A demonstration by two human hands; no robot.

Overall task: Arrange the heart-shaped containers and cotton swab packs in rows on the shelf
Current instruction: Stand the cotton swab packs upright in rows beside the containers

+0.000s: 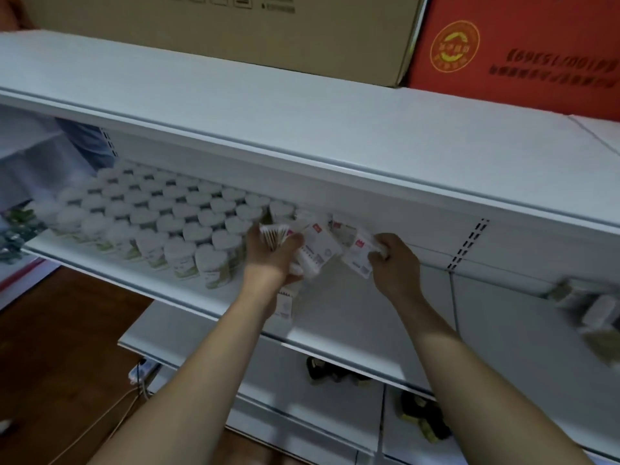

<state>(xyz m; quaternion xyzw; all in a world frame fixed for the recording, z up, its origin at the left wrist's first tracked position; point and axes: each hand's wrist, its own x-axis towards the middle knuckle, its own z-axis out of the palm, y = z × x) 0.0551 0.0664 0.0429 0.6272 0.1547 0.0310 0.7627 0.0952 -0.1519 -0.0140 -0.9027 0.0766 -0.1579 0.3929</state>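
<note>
Both forearms reach up and forward onto the shelf (352,317), roughly parallel, wrists bent slightly inward toward each other.

Left hand (273,255): back of hand to camera, thumb out to the right, fingers curled round a bundle of swab packs (310,251); swab sticks show at the top of the bundle, more packs hang below the palm toward the shelf's front edge.

Right hand (392,255): knuckles up, fingers curled down, pinching the right end of one pack (360,255), which tilts down to the left. Pack lies just right of the left hand's bundle, near it; contact between them can't be told.

Heart containers (161,216): white lids, standing in close diagonal rows on the shelf, filling the part left of the hands, nearest ones just beside the left hand.

On the top board above the shelf: tan carton (235,28), red carton (523,52) just to its right.

Far right of the shelf, blurred packs (590,307)
</note>
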